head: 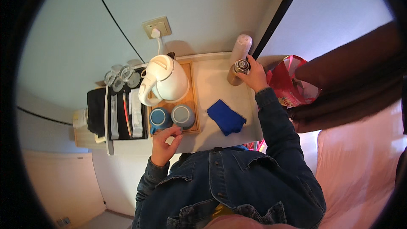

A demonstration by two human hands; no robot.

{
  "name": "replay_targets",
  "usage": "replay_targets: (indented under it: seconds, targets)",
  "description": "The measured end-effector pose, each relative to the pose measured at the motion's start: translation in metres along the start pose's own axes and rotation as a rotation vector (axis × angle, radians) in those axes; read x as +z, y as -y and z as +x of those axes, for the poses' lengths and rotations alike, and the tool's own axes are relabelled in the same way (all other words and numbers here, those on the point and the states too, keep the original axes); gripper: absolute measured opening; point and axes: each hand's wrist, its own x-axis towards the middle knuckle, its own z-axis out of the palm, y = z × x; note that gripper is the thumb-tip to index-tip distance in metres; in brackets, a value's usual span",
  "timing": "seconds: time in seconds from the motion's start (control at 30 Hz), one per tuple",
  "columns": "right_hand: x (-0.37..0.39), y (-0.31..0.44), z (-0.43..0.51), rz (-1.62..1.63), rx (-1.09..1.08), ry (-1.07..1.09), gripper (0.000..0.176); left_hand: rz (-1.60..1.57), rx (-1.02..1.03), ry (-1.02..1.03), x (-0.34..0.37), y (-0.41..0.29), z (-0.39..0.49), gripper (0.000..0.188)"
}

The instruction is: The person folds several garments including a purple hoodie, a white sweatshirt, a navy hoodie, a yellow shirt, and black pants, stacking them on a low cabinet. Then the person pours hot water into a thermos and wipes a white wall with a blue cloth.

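My right hand (257, 75) is wrapped around the side of a gold-brown metal flask (234, 77) with a shiny cap, near the back right corner of the white tabletop (213, 79). Just behind it stands a pale pink bottle (241, 46). My left hand (166, 143) is at the front edge of a wooden tray (196, 114), thumb and forefinger curved apart with nothing seen between them. Its fingertips are close to an upturned grey mug (183, 116); whether they touch it is unclear. A blue mug (160, 117) sits upturned beside it. Between my hands lies a folded blue cloth (226, 117).
A white electric kettle (168, 79) occupies the tray's back, plugged into a wall socket (156, 28). On the left, a black organizer (119, 114) holds packets and a pencil, with clear glasses (124, 75) behind. Right of the table are a red bag (283, 84) and brown curtain (353, 70).
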Motion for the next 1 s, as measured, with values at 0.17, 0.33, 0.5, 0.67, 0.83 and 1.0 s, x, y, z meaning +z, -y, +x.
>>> replay_targets:
  seconds: [0.17, 0.33, 0.5, 0.67, 0.83, 1.0]
  targets:
    - [0.001, -0.003, 0.018, 0.036, -0.027, 0.081, 0.060, 0.047, -0.088, -0.133, 0.020, -0.013, -0.012, 0.021]
    - [-0.032, -0.003, 0.036, 0.399, 0.024, -0.208, 0.050, 0.097, -0.090, -0.202, 0.026, -0.011, -0.008, 0.023]
    - [-0.061, -0.029, 0.013, 0.977, 0.259, -0.169, 0.046, 0.108, -0.214, -0.264, 0.008, -0.004, 0.016, 0.024]
    - [-0.042, -0.045, -0.048, 0.957, 0.375, -0.140, 0.046, 0.139, -0.137, -0.037, 0.028, -0.005, 0.063, 0.031]
    - [-0.015, -0.035, -0.110, 0.851, 0.535, 0.168, 0.048, 0.281, -0.034, 0.261, 0.091, 0.002, 0.148, 0.061]
    - [-0.006, -0.035, -0.136, 0.392, 0.059, 0.116, 0.061, 0.366, 0.041, 0.382, 0.160, 0.034, 0.223, 0.091]
